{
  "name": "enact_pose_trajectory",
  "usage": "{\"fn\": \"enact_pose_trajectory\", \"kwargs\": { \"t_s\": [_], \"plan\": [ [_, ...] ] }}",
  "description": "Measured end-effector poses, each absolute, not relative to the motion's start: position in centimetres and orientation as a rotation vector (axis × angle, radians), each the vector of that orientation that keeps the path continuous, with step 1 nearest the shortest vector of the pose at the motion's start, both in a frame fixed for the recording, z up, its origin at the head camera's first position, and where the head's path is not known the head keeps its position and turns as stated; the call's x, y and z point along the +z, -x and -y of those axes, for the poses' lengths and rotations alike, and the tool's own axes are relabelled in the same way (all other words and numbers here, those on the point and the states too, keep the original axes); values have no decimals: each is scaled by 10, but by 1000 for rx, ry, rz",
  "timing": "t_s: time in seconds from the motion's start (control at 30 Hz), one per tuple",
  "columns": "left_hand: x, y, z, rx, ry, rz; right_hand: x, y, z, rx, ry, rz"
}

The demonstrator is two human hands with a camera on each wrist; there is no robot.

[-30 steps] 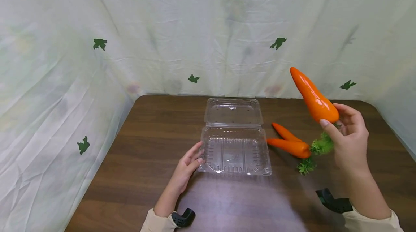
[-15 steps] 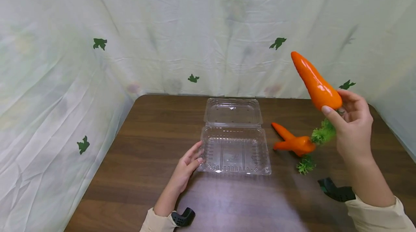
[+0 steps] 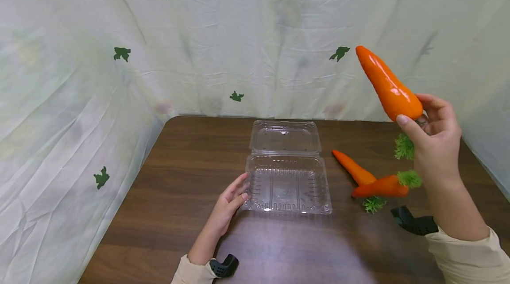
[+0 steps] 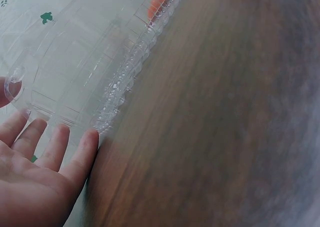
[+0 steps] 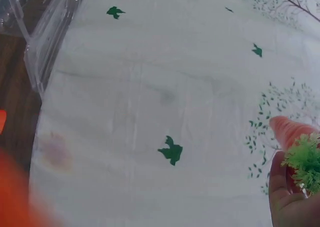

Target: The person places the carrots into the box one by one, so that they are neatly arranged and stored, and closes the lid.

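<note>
Orange carrot overhead: glossy, probably artificial, this carrot point(image 3: 388, 82) is raised above the right part of the table point(image 3: 191, 160), its leaves point(image 3: 404, 147) hanging below the thick end.
Right-hand grip: the right hand point(image 3: 436, 142) pinches that thick end between thumb and fingers.
Left-hand contact: the left hand point(image 3: 229, 206) touches the left wall of the clear plastic tray point(image 3: 287, 186), fingers extended, not clenched.
Slip risk: slick skin held at one end could swivel or drop if the thumb loosens.
Roll risk: the front carrot point(image 3: 382, 186) lies across the rear carrot point(image 3: 352, 166); a knock could roll either.
Tray risk: thin plastic, steadied at one side, might skid if bumped.
Far edge: the opened lid point(image 3: 284, 138) lies just beside it, leaving little room before the curtain point(image 3: 259, 54).
Open room: widest toward the table's left and near edges; tighter rightward.
</note>
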State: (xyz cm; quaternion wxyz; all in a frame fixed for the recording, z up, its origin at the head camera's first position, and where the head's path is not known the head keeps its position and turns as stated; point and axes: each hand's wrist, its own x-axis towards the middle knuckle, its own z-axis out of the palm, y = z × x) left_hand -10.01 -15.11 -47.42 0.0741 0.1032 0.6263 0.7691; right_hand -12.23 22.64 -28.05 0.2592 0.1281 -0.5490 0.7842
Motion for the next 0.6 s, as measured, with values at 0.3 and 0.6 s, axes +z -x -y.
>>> {"fn": "enact_pose_trajectory", "kwargs": {
  "t_s": [0.3, 0.6],
  "plan": [
    [-474, 100, 152, 2303, -283, -1878, -279, 128, -224, 2108, -403, 1511],
    [-473, 100, 152, 2294, -273, -1877, -287, 128, -222, 2071, -365, 1605]
  ]
}}
